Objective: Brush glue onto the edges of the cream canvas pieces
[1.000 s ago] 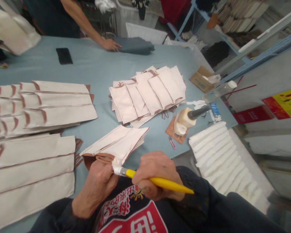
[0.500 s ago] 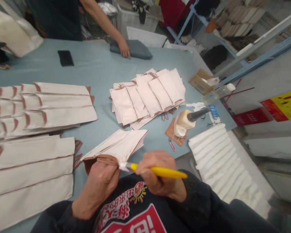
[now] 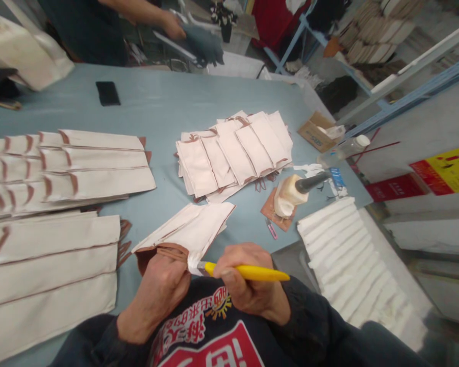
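Observation:
My left hand (image 3: 161,285) is closed on the brown-edged near end of a cream fabric piece (image 3: 191,224), which looks like a bag or pouch with brown straps. The far end of the piece lies out over the table. In my right hand (image 3: 248,278) is a paintbrush with a yellow handle (image 3: 265,273), held across the fingers. Its white-coated bristles touch the cream piece close beside my left knuckles. What my left fingers do inside the brown edge is hidden.
Cream pieces lie in a pile (image 3: 235,153) and in overlapping rows (image 3: 107,158) on the blue table (image 3: 153,107). A glue-smeared bottle (image 3: 288,196) stands right, with pink snips (image 3: 271,229) nearby. A black phone (image 3: 107,93) lies farther back. Across the table is another person (image 3: 86,35).
The other person's hand has lifted the dark folded item off the table and moved it back and left. My brush has shifted slightly along the cream piece; my left hand keeps its hold.

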### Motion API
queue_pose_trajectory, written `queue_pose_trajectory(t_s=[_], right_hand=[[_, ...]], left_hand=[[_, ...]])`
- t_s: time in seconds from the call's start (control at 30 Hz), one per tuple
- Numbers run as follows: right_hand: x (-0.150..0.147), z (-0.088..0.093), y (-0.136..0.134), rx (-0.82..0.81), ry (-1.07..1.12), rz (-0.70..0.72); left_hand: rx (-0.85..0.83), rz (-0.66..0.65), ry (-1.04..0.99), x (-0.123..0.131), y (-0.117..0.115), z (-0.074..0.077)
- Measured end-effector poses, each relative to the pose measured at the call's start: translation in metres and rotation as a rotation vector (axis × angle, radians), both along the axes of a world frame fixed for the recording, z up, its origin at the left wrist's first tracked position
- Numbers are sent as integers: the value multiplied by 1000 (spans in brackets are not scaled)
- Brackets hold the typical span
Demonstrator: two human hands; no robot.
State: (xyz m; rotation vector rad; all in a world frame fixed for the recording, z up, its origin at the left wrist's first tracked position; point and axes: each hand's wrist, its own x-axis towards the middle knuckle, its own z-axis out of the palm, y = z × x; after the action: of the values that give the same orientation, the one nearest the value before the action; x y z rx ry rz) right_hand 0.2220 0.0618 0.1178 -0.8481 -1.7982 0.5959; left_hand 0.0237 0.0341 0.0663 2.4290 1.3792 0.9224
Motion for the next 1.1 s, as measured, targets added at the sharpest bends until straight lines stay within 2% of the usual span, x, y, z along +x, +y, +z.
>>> queue_pose_trajectory(t_s=[0.07, 0.17, 0.3, 0.37, 0.47, 0.6, 0.77, 0.87, 1.0, 1.1], right_hand=[[0, -2, -1, -28, 7, 28], [-1, -7, -5, -111, 55, -69], [-3, -10, -10, -330, 220, -67], [0, -8, -4, -397, 363, -62], [11, -7, 15, -361, 453, -67], [24, -19, 44, -321, 204, 11], [23, -36, 70, -235, -174, 93], [20, -34, 78, -207, -285, 170], [20, -24, 74, -270, -277, 328], [22, -18, 63, -195, -293, 316]], left_hand=[[-5, 8, -22, 0, -1, 0], [-11, 5, -36, 0, -2, 0], [2, -9, -56, 0, -4, 1], [1, -8, -53, 0, -4, 2], [-67, -38, -92, 3, -4, 6], [-262, -75, -255, 8, -5, 12], [-443, -95, -393, 2, -14, 15], [-590, -122, -450, -3, -19, 16], [-726, -158, -523, -2, -18, 23], [-791, -180, -589, 2, -16, 31]])
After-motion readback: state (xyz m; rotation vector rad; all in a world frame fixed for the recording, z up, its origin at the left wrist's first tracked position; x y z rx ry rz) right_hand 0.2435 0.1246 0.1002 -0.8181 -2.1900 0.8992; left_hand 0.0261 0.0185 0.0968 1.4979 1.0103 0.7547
